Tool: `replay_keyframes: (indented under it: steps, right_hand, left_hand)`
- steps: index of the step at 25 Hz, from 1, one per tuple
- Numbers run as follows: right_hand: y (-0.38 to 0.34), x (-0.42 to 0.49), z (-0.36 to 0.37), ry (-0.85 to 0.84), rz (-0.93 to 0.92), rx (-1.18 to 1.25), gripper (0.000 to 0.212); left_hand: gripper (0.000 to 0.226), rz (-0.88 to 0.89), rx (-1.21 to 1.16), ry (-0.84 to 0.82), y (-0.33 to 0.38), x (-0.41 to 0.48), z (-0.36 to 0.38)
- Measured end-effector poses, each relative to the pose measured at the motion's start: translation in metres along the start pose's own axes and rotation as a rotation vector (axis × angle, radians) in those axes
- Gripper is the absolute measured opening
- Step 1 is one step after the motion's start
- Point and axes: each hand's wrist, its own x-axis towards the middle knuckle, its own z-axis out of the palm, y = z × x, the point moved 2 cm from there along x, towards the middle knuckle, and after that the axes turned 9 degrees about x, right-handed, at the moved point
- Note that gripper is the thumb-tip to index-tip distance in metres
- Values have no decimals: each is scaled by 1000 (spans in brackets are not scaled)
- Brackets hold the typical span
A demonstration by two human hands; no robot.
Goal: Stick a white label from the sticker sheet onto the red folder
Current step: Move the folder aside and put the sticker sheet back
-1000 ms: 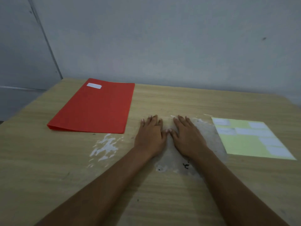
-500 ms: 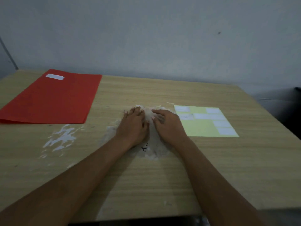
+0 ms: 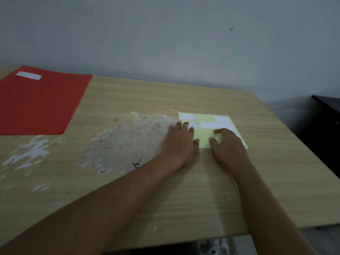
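Observation:
A red folder (image 3: 38,103) lies flat at the table's far left, with one white label (image 3: 28,75) stuck near its far corner. A pale yellow sticker sheet (image 3: 206,132) with several white labels lies right of the middle. My left hand (image 3: 179,139) rests palm down on the sheet's left edge, fingers spread. My right hand (image 3: 227,142) lies on the sheet's near right part, fingers curled, fingertips touching the sheet. Neither hand holds anything that I can see.
The wooden table (image 3: 184,190) has a worn, scraped patch (image 3: 127,142) left of my hands and white flaking marks (image 3: 31,153) further left. A grey wall runs behind. A dark piece of furniture (image 3: 323,115) stands beyond the table's right edge.
Both hands have moved right from the worn patch onto the sticker sheet. The view has swung right, so the folder sits further left.

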Motion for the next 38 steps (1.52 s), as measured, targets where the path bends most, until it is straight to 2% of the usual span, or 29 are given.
replay_keyframes:
  steps: [8, 12, 19, 24, 34, 38]
  right_hand:
    - [5, 69, 30, -89, -65, 3, 54]
    - [-6, 117, 47, -89, -73, 25, 53]
    - [-20, 178, 70, -64, -90, 2, 54]
    - [-20, 188, 78, -21, -109, -19, 55]
    - [-19, 184, 79, -46, -109, -66, 58]
    - [-20, 182, 76, -13, -135, -7, 56]
  left_hand:
    - [61, -89, 62, -17, -27, 67, 9]
    - [60, -154, 74, -14, -42, 106, 15]
    - [57, -166, 52, -23, -74, 167, 18]
    - [57, -156, 34, 4, -83, 180, 22]
    - [57, -146, 29, 38, -85, 180, 26]
    - [59, -159, -117, 94, -86, 177, 22]
